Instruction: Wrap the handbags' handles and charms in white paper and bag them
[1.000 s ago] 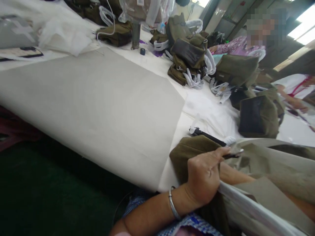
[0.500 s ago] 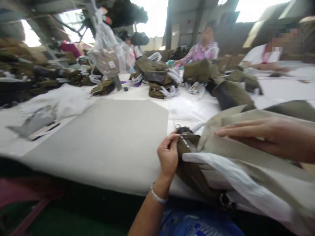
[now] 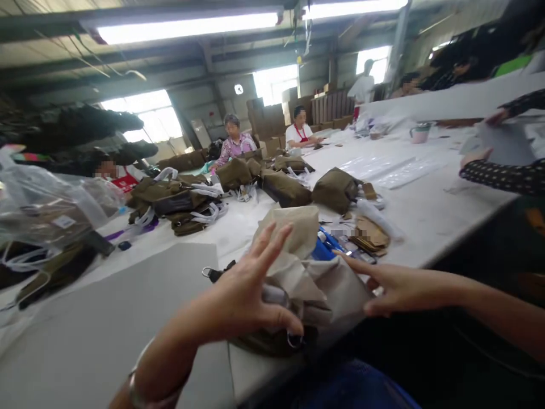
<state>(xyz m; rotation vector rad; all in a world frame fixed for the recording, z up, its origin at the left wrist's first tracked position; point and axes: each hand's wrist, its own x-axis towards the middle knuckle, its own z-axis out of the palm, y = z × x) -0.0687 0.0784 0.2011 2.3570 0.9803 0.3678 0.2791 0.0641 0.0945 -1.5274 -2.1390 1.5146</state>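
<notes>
An olive bag [image 3: 266, 343] lies at the table's front edge, its beige lining [image 3: 336, 281] pulled up and crumpled on top. Metal rings show at its left end and near my left thumb. My left hand [image 3: 238, 298] is over the bag's left side, open with fingers spread and partly covering it. At the lining's right edge is my right hand [image 3: 395, 289], index finger stretched along the fabric and thumb apart; it seems to touch the cloth without gripping it. Just beyond the lining are blue items [image 3: 326, 244] I cannot make out.
Several olive bags [image 3: 336, 190] with white-wrapped straps stand farther back on the white table [image 3: 430, 216]. Brown paper tags [image 3: 370, 234] lie beyond my right hand. A grey sheet [image 3: 140, 318] covers the left front. Co-workers sit across, and another person's sleeves [image 3: 502, 176] reach in at right.
The view has swung right. My left hand has let go of the bag's end and spread over the bag. My right hand has moved from atop the lining to its right edge.
</notes>
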